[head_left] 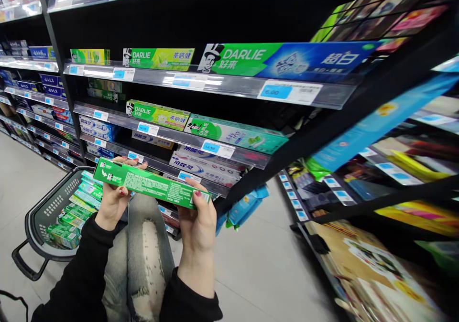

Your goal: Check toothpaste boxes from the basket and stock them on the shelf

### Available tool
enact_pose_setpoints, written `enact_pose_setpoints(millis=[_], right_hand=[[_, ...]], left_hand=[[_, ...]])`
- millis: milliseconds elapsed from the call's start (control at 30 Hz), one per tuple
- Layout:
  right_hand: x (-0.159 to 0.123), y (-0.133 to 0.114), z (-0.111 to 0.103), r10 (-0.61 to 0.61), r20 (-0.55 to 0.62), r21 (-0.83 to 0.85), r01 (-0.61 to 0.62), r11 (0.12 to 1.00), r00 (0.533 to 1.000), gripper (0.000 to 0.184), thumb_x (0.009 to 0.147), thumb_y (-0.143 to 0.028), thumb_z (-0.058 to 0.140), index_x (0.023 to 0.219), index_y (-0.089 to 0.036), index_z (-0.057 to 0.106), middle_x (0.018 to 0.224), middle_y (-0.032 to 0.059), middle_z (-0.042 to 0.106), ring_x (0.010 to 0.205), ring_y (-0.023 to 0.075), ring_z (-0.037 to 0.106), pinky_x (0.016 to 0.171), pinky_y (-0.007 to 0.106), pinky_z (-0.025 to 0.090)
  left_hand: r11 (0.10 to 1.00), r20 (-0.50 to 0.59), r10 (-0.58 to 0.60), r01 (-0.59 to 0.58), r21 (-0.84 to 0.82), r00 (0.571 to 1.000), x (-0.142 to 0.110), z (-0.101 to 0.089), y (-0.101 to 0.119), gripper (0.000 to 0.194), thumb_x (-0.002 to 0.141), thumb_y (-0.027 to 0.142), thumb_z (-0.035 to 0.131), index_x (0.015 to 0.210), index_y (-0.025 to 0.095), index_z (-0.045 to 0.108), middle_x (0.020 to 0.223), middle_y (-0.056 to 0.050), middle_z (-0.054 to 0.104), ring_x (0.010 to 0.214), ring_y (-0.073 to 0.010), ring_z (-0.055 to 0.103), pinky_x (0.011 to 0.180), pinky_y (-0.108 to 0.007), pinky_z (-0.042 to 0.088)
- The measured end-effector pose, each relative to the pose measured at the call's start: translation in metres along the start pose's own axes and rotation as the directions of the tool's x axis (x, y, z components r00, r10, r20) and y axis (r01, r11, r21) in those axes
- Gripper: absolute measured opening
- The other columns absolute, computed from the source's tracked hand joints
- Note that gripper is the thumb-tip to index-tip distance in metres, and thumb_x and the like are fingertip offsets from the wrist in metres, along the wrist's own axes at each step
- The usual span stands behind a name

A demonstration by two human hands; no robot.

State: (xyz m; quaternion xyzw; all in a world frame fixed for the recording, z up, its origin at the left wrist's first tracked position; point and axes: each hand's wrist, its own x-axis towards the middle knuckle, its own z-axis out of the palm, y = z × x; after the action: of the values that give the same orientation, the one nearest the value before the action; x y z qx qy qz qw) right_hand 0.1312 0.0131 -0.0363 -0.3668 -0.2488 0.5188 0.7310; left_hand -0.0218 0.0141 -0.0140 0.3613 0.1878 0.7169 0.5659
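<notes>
Between both hands I hold a long green toothpaste box (150, 182), its printed text side facing me and its right end tilted lower. My left hand (114, 202) grips the left end, thumb on the front and fingers behind. Around the right end closes my right hand (198, 217), thumb near the barcode. A dark grey shopping basket (36, 217) stands on the floor at the left, and in it lie several green toothpaste boxes (77, 212). The shelf in front carries more boxes, among them a green and yellow one (158, 112) and a teal one (236, 133).
Clear shelf lips (229, 84) with price tags jut out ahead. A large green and blue toothpaste box (283, 59) lies on the upper shelf. Blue hanging packets (247, 207) stick out at the shelf end. Another rack (376, 264) stands across the grey floor (258, 274) at right.
</notes>
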Motion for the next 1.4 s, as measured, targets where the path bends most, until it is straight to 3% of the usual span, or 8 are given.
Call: enact_pose_setpoints(millis=[1400], right_hand=[[0.0008, 0.0003, -0.0001, 0.005, -0.002, -0.014, -0.005, 1.000, 1.000, 0.040, 0.056, -0.047, 0.081, 0.086, -0.022, 0.072, 0.077, 0.0000, 0.064, 0.067, 0.0138, 0.054, 0.061, 0.026, 0.044]], left_hand=[[0.999, -0.019, -0.001, 0.001, 0.035, 1.000, -0.0007, 0.0011, -0.0001, 0.082, 0.046, 0.050, 0.091, 0.117, 0.034, 0.055, 0.118, -0.005, 0.067, 0.123, -0.0340, 0.057, 0.102, -0.049, 0.046]])
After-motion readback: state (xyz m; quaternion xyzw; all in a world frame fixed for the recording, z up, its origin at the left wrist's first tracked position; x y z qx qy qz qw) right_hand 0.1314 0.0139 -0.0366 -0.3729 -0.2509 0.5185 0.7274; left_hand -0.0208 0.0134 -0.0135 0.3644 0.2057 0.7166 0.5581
